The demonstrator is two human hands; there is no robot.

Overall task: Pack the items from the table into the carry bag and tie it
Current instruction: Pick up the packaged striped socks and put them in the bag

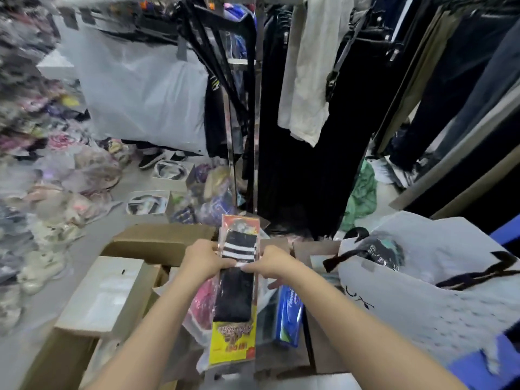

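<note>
Left hand and right hand each pinch an edge of the long sock packet.

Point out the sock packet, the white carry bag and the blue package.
sock packet [235, 299]: head view, on the black sock at mid-packet.
carry bag [416, 311]: head view, on its white side wall.
blue package [289, 319]: head view, on its blue front face.

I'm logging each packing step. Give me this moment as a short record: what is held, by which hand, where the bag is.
held: sock pack, black with white stripes
left hand: grips its left edge
right hand: pinches its right edge
carry bag: white, black handles, at right
nearby: blue pack, cardboard boxes
pack in bag: not yet
</note>
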